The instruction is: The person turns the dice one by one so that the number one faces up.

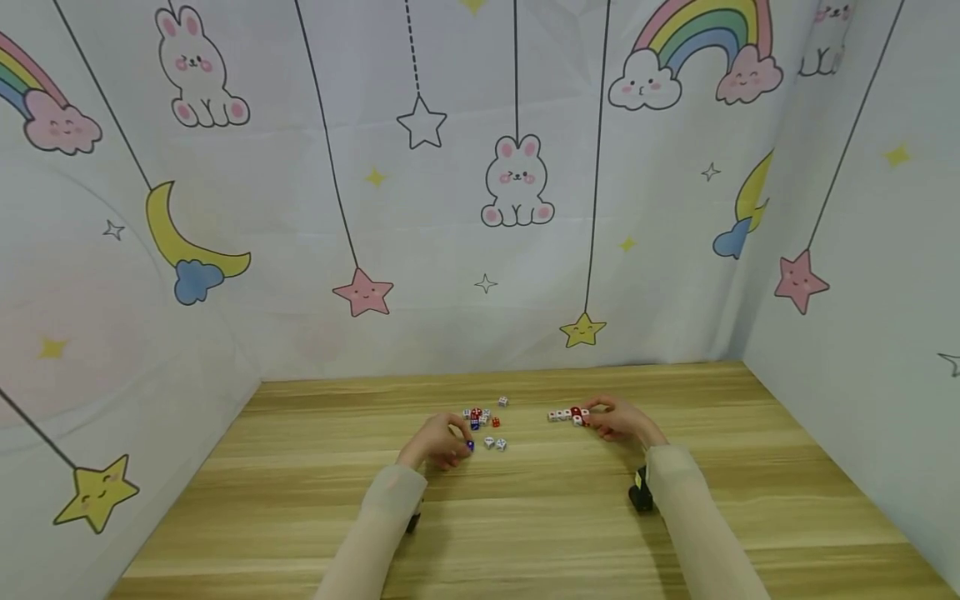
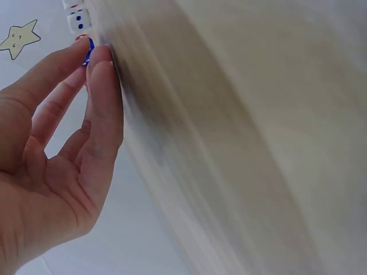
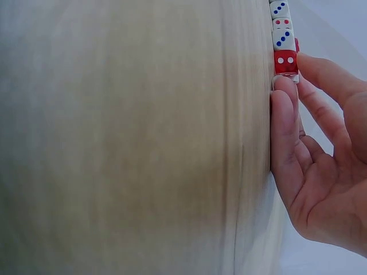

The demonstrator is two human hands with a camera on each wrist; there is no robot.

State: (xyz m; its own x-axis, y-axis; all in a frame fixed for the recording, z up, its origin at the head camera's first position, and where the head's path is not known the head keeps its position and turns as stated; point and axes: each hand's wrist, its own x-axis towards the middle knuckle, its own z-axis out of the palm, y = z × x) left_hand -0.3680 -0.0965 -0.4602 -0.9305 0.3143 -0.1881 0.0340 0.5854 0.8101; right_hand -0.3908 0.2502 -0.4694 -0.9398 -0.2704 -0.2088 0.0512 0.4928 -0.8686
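Between thumb and fingertips, my left hand [image 1: 437, 442] pinches a small blue die [image 1: 470, 446] low over the wooden table; in the left wrist view the fingers cover most of this blue die [image 2: 89, 52]. My right hand [image 1: 617, 419] is at the right end of a short row of dice [image 1: 558, 415]. There its fingertips pinch a white die [image 3: 295, 78], mostly hidden by them, right against a red die [image 3: 285, 60] with white dots. White dice [image 3: 283, 39] continue the row beyond the red one.
A loose cluster of white, red and blue dice [image 1: 480, 417] lies just beyond my left hand. Two white dice [image 1: 495, 444] sit to its right, and a single white die [image 1: 503, 402] lies farther back. Patterned cloth [image 1: 450, 250] hangs behind the table [image 1: 525, 517].
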